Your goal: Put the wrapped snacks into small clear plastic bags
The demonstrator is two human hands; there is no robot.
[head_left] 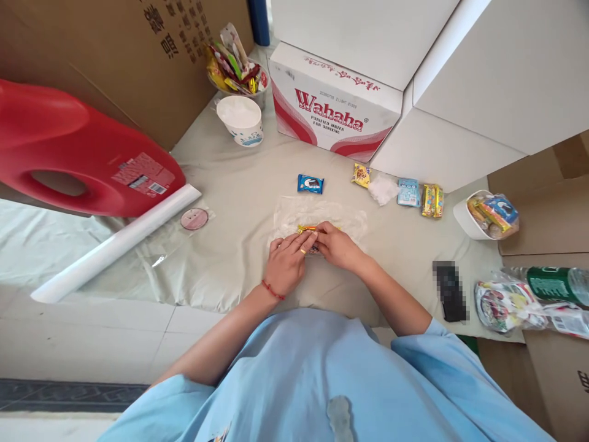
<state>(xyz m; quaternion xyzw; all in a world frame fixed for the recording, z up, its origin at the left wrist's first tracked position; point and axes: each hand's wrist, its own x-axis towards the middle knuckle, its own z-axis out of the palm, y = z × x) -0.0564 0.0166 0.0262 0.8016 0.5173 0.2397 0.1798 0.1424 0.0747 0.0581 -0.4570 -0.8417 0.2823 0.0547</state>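
My left hand [286, 263] and my right hand [337, 245] meet over a clear plastic bag [322, 215] that lies flat on the pale cloth [230, 245]. Both hands press on a small yellow and red snack packet [307, 229] at the bag; most of the packet is hidden under my fingers. A ring shows on my left hand and a red cord on its wrist. A blue cookie packet [310, 183] lies just beyond the bag.
A Wahaha water box [334, 104], a white cup [242, 120] and a bowl of snacks [237, 64] stand at the back. Loose snack packets [405, 192] and a white bowl [490, 215] lie right. A red jug [69, 153] and white roll [117, 242] lie left.
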